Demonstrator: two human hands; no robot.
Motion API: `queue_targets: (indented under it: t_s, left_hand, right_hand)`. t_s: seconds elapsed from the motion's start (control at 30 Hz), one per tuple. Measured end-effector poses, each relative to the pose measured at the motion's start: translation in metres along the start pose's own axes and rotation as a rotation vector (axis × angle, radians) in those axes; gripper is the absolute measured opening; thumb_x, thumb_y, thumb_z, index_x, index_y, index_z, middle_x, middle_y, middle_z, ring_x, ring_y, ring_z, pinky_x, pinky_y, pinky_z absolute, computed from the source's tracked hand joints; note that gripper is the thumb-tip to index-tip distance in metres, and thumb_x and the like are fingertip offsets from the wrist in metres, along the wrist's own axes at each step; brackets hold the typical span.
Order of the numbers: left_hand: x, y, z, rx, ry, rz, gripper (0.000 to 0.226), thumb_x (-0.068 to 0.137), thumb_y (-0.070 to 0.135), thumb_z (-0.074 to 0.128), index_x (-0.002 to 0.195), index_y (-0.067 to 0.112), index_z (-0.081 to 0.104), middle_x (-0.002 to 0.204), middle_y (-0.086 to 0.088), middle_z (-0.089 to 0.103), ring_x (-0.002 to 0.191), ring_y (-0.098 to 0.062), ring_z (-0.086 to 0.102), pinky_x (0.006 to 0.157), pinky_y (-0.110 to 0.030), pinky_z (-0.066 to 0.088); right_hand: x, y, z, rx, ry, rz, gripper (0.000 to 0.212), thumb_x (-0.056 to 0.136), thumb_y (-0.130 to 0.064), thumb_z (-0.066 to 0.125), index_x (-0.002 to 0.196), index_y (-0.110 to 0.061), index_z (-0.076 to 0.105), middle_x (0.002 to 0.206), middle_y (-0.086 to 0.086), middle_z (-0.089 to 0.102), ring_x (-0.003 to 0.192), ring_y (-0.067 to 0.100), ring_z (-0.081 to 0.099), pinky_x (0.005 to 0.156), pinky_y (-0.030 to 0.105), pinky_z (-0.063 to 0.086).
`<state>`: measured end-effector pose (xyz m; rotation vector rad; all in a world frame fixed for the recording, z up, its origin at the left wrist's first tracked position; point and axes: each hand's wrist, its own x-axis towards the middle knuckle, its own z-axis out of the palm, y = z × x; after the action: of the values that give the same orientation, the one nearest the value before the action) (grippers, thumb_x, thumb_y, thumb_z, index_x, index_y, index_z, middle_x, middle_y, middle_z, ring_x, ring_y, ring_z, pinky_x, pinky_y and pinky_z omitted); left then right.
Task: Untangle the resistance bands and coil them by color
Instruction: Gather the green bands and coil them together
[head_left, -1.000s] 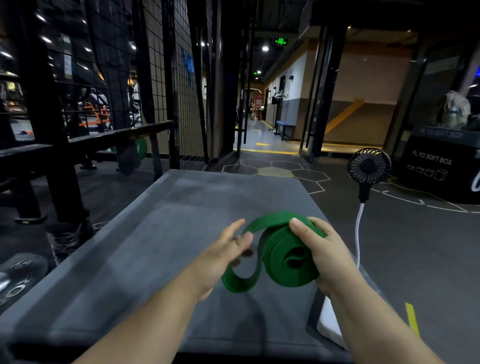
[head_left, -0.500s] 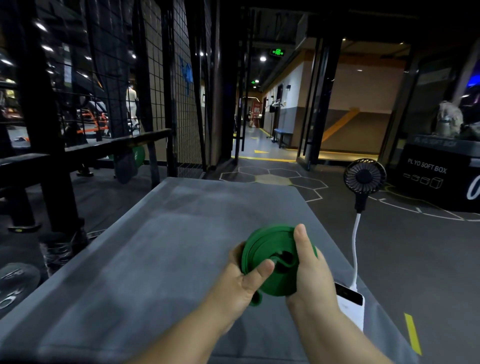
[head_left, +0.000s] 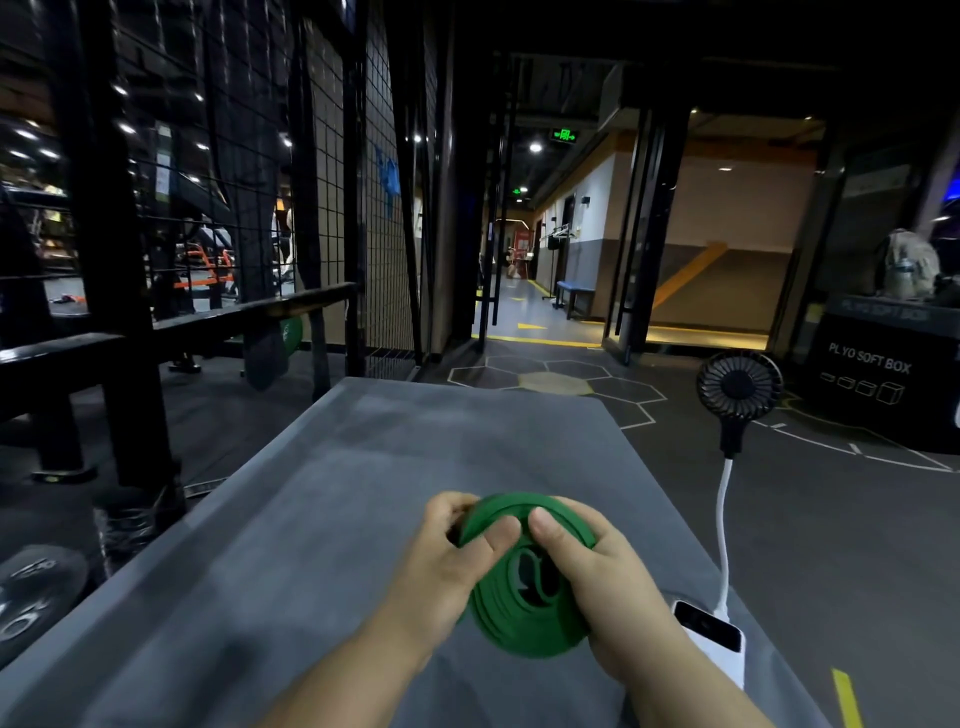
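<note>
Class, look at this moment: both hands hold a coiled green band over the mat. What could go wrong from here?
1. The band is kept coiled only by the left hand and right hand; if a thumb slips, it may spring open.
2. The power bank lies at the edge of the mat beside the right wrist; a nudge could knock it off, tugging the cable to the fan.

Dim overall. Far beyond the fingers (head_left: 545, 527), the corridor (head_left: 540, 312) glows warm under ceiling lights (head_left: 535, 148); small spots (head_left: 124, 127) shine up and left of them. Below the fingers a soft shadow lies on the grey pad (head_left: 363, 493). The green band (head_left: 519, 623) looks slightly blurred; frame edges bend and darken.
</note>
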<state>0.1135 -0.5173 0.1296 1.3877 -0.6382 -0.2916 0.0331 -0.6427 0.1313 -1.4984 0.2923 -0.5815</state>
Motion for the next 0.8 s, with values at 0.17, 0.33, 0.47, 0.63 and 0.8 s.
queue_targets:
  t_s: [0.17, 0.33, 0.47, 0.63, 0.8]
  left_hand:
    - [-0.003, -0.006, 0.009, -0.023, 0.235, -0.029, 0.058, 0.077, 0.075, 0.043, 0.094, 0.019, 0.046, 0.089, -0.004, 0.058, 0.087, -0.019, 0.057, 0.081, -0.039, 0.047]
    - [-0.006, -0.006, 0.007, -0.093, 0.083, -0.091, 0.031, 0.094, 0.058, 0.04, 0.091, 0.031, 0.056, 0.091, 0.013, 0.063, 0.083, 0.01, 0.06, 0.072, -0.018, 0.044]
    - [-0.012, -0.001, -0.006, -0.076, -0.045, -0.071, 0.059, 0.074, 0.07, 0.052, 0.11, 0.023, 0.056, 0.109, -0.004, 0.067, 0.104, -0.01, 0.064, 0.095, -0.04, 0.05]
    - [-0.025, 0.011, -0.031, 0.134, 0.088, -0.087, 0.049, 0.084, 0.068, 0.046, 0.106, 0.024, 0.05, 0.107, -0.005, 0.064, 0.098, -0.016, 0.061, 0.086, -0.032, 0.048]
    - [-0.041, 0.036, -0.061, 0.212, 0.189, -0.169, 0.038, 0.083, 0.069, 0.029, 0.094, 0.039, 0.051, 0.104, 0.012, 0.06, 0.093, -0.011, 0.065, 0.082, -0.036, 0.058]
  right_hand:
    - [-0.003, -0.003, 0.003, 0.055, 0.056, -0.03, 0.041, 0.066, -0.042, 0.085, 0.096, -0.019, 0.072, 0.096, 0.01, 0.075, 0.094, 0.03, 0.07, 0.091, 0.05, 0.054]
    - [-0.001, -0.006, 0.004, 0.012, 0.157, -0.027, 0.065, 0.05, -0.049, 0.078, 0.106, -0.027, 0.056, 0.101, 0.006, 0.069, 0.09, 0.024, 0.07, 0.087, 0.047, 0.056]
    - [0.003, -0.01, 0.01, 0.006, 0.17, -0.027, 0.074, 0.049, -0.052, 0.09, 0.101, -0.016, 0.051, 0.098, 0.015, 0.067, 0.085, 0.031, 0.068, 0.08, 0.05, 0.056]
    - [0.005, -0.016, 0.035, 0.008, 0.135, -0.062, 0.056, 0.064, -0.037, 0.089, 0.096, -0.011, 0.051, 0.095, 0.018, 0.067, 0.076, 0.027, 0.067, 0.07, 0.045, 0.055]
    - [0.007, -0.021, 0.076, 0.084, -0.003, -0.016, 0.054, 0.064, -0.036, 0.083, 0.097, -0.011, 0.048, 0.089, 0.013, 0.066, 0.072, 0.024, 0.066, 0.066, 0.042, 0.054]
